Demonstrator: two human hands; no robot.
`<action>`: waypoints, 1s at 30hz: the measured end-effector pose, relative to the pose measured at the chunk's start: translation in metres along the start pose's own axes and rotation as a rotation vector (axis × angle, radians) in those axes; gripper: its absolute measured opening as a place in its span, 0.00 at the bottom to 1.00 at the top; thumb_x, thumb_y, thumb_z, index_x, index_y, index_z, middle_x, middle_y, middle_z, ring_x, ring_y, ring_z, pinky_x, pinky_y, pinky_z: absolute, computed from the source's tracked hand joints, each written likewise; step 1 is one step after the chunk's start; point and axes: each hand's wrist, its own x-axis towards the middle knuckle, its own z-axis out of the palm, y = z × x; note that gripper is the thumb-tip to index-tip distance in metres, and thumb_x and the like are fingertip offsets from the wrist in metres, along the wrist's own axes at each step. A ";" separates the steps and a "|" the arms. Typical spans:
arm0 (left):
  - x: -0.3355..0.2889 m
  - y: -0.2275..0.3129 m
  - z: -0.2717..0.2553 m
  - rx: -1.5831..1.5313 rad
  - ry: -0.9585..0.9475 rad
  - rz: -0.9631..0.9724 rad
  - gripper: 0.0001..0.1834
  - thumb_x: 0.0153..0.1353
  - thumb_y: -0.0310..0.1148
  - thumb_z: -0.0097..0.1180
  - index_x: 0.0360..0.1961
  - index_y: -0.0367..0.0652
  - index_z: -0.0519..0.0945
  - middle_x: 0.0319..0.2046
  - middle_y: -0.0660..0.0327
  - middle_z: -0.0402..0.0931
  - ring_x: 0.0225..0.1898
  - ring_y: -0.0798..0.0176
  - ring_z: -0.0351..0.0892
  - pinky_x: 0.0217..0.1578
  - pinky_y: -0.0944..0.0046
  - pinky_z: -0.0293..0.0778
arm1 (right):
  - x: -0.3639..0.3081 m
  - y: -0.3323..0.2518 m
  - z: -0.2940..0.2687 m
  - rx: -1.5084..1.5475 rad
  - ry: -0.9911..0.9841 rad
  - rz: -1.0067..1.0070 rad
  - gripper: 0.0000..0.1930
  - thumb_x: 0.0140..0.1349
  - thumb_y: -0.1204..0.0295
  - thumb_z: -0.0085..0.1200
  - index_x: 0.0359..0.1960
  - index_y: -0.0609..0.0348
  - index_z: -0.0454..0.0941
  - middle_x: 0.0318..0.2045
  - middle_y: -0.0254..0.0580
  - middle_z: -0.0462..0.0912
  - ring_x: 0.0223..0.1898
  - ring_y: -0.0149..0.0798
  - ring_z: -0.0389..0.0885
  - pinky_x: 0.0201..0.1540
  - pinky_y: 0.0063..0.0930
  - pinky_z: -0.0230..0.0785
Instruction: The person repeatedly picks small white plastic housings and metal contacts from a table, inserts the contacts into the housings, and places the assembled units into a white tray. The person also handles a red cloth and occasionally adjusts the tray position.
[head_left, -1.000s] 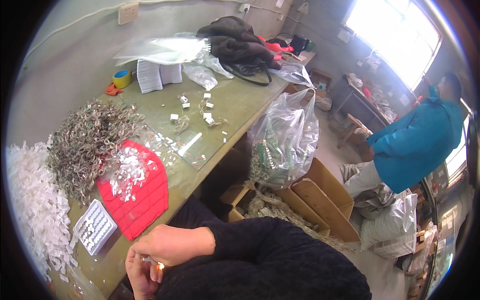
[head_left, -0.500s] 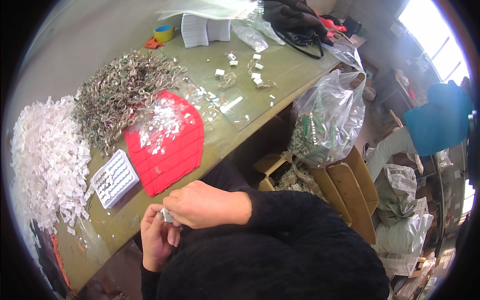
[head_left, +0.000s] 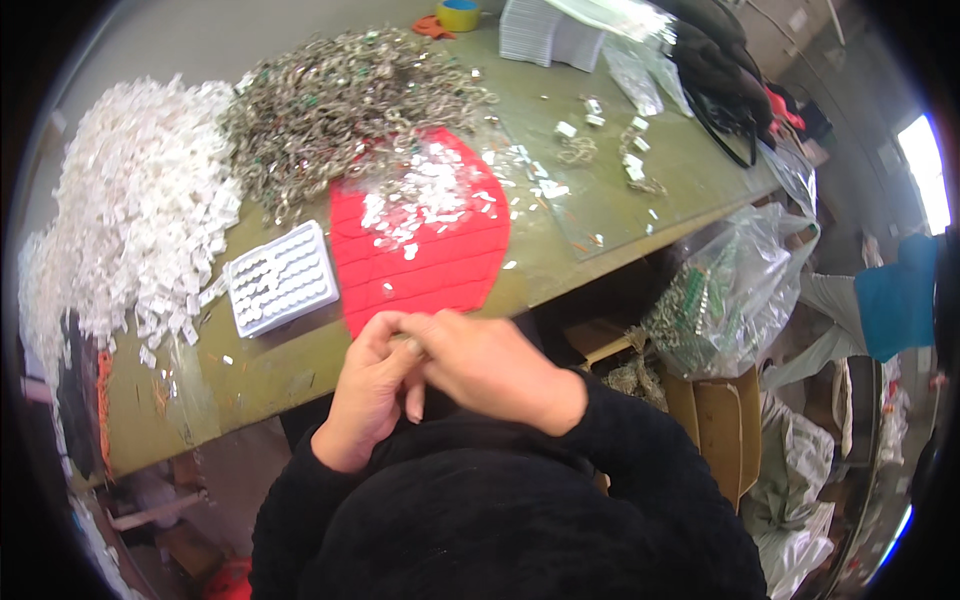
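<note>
My left hand [head_left: 372, 394] and my right hand [head_left: 490, 368] meet in front of my body, by the table's near edge. Their fingers are closed together, and whatever lies between them is hidden. Just beyond them is a red quilted mat [head_left: 415, 275] with small white pieces scattered over its far part. To the mat's left stands a pale tray [head_left: 325, 282] with rows of small white pieces. A heap of tangled grey-brown cord-like strands [head_left: 340, 105] lies behind the mat. A large pile of small white flat pieces [head_left: 140, 200] covers the table's left side.
A stack of white cards [head_left: 550, 35], a yellow tape roll [head_left: 458, 14] and a black bag [head_left: 715, 60] sit at the back. A clear plastic bag [head_left: 735, 290] and a cardboard box [head_left: 725, 425] stand right of the table. A person in blue [head_left: 890, 300] is farther right.
The table and its contents have shifted right and up in the view. My hands have drawn closer together near the red mat's front edge. The small white piece seen between my fingers is now hidden.
</note>
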 end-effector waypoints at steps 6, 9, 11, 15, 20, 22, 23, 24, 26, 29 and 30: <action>-0.003 0.011 -0.021 0.477 0.158 0.302 0.08 0.71 0.29 0.50 0.47 0.38 0.73 0.35 0.52 0.82 0.12 0.75 0.67 0.14 0.76 0.62 | 0.021 0.082 -0.086 -0.376 0.374 0.191 0.17 0.60 0.73 0.58 0.50 0.62 0.75 0.36 0.53 0.82 0.37 0.56 0.82 0.39 0.44 0.75; -0.003 0.007 -0.037 0.762 0.256 0.456 0.05 0.69 0.26 0.51 0.41 0.37 0.76 0.27 0.59 0.81 0.14 0.78 0.65 0.16 0.77 0.60 | 0.047 0.132 -0.115 -0.634 0.494 0.144 0.15 0.60 0.71 0.56 0.48 0.60 0.77 0.35 0.53 0.82 0.41 0.55 0.80 0.46 0.45 0.72; 0.001 0.003 -0.044 0.871 0.288 0.478 0.05 0.69 0.27 0.51 0.40 0.37 0.77 0.26 0.60 0.81 0.14 0.79 0.65 0.16 0.77 0.59 | 0.074 0.159 -0.123 -0.428 0.446 0.239 0.13 0.61 0.69 0.55 0.45 0.61 0.79 0.35 0.54 0.83 0.41 0.56 0.81 0.46 0.45 0.73; 0.002 -0.004 -0.045 0.975 0.303 0.616 0.03 0.64 0.25 0.58 0.36 0.36 0.80 0.23 0.60 0.79 0.23 0.68 0.79 0.26 0.69 0.72 | 0.148 0.204 -0.106 -0.369 0.248 0.424 0.13 0.57 0.66 0.56 0.36 0.65 0.82 0.36 0.57 0.84 0.43 0.59 0.82 0.48 0.46 0.74; 0.001 -0.002 -0.045 0.983 0.313 0.647 0.03 0.62 0.24 0.59 0.36 0.37 0.80 0.22 0.58 0.79 0.22 0.64 0.80 0.26 0.67 0.73 | 0.191 0.241 -0.072 -0.623 0.179 0.584 0.17 0.56 0.63 0.58 0.42 0.63 0.81 0.39 0.59 0.84 0.44 0.58 0.83 0.48 0.45 0.75; 0.001 -0.003 -0.047 0.984 0.305 0.671 0.03 0.61 0.24 0.59 0.36 0.37 0.80 0.22 0.58 0.79 0.22 0.63 0.80 0.26 0.67 0.73 | 0.190 0.244 -0.081 -0.614 0.213 0.585 0.16 0.58 0.67 0.55 0.45 0.63 0.80 0.39 0.58 0.84 0.42 0.55 0.85 0.45 0.45 0.77; 0.001 -0.004 -0.048 0.971 0.303 0.672 0.03 0.61 0.23 0.59 0.36 0.37 0.80 0.22 0.58 0.79 0.22 0.63 0.80 0.26 0.66 0.73 | 0.186 0.242 -0.092 -0.432 0.319 0.572 0.15 0.58 0.68 0.55 0.44 0.63 0.80 0.38 0.57 0.84 0.41 0.53 0.86 0.43 0.43 0.77; 0.001 -0.005 -0.049 0.989 0.296 0.693 0.03 0.61 0.23 0.59 0.36 0.37 0.80 0.22 0.58 0.79 0.22 0.62 0.80 0.26 0.66 0.73 | 0.181 0.236 -0.107 -0.254 0.414 0.575 0.14 0.57 0.69 0.55 0.43 0.64 0.79 0.38 0.55 0.84 0.39 0.51 0.86 0.41 0.41 0.77; 0.001 -0.006 -0.052 1.017 0.287 0.709 0.04 0.60 0.22 0.59 0.37 0.38 0.80 0.23 0.58 0.79 0.23 0.62 0.80 0.26 0.66 0.73 | 0.172 0.216 -0.125 -0.042 0.474 0.551 0.13 0.57 0.71 0.55 0.42 0.65 0.79 0.35 0.51 0.84 0.36 0.45 0.86 0.38 0.37 0.76; 0.002 -0.002 -0.051 1.018 0.235 0.818 0.07 0.59 0.20 0.59 0.40 0.37 0.80 0.30 0.56 0.81 0.22 0.65 0.77 0.25 0.67 0.72 | 0.151 0.166 -0.136 0.061 0.376 0.440 0.11 0.58 0.73 0.55 0.41 0.65 0.79 0.30 0.43 0.82 0.31 0.35 0.83 0.34 0.29 0.73; 0.002 0.000 -0.049 0.995 0.263 0.835 0.10 0.58 0.19 0.59 0.42 0.37 0.79 0.34 0.55 0.81 0.21 0.66 0.75 0.25 0.67 0.71 | 0.143 0.145 -0.133 0.105 0.317 0.369 0.11 0.59 0.74 0.55 0.41 0.66 0.79 0.29 0.40 0.81 0.29 0.31 0.80 0.32 0.25 0.72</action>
